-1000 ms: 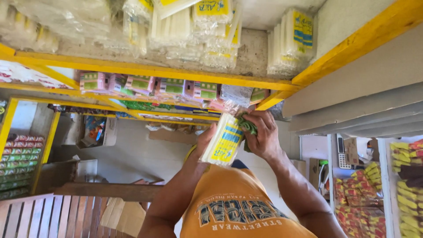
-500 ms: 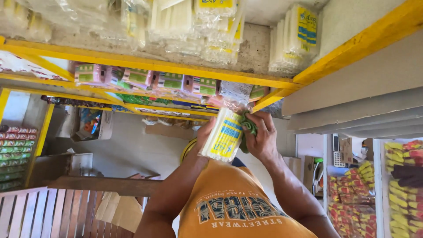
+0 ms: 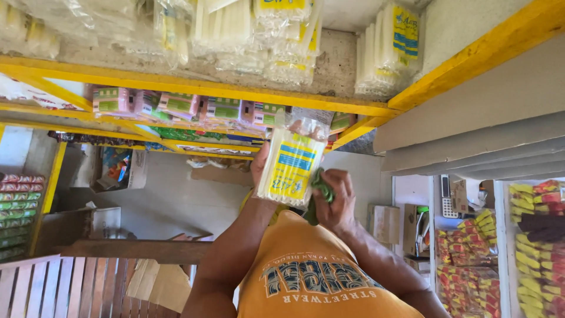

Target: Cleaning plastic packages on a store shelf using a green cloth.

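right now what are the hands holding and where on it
The left hand grips a clear plastic pack of white candles with a yellow and blue label by its side edge. The right hand clutches a crumpled green cloth against it.

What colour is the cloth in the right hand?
Green; the cloth shows bunched in the right hand in the head view.

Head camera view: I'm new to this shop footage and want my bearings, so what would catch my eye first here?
Most striking is the clear packet of white candles with a yellow and blue label, at centre; the left hand holds it from behind, and the right hand presses a green cloth against it. Behind runs a yellow shelf frame, stacked with more candle packets above and pink and green boxes below.
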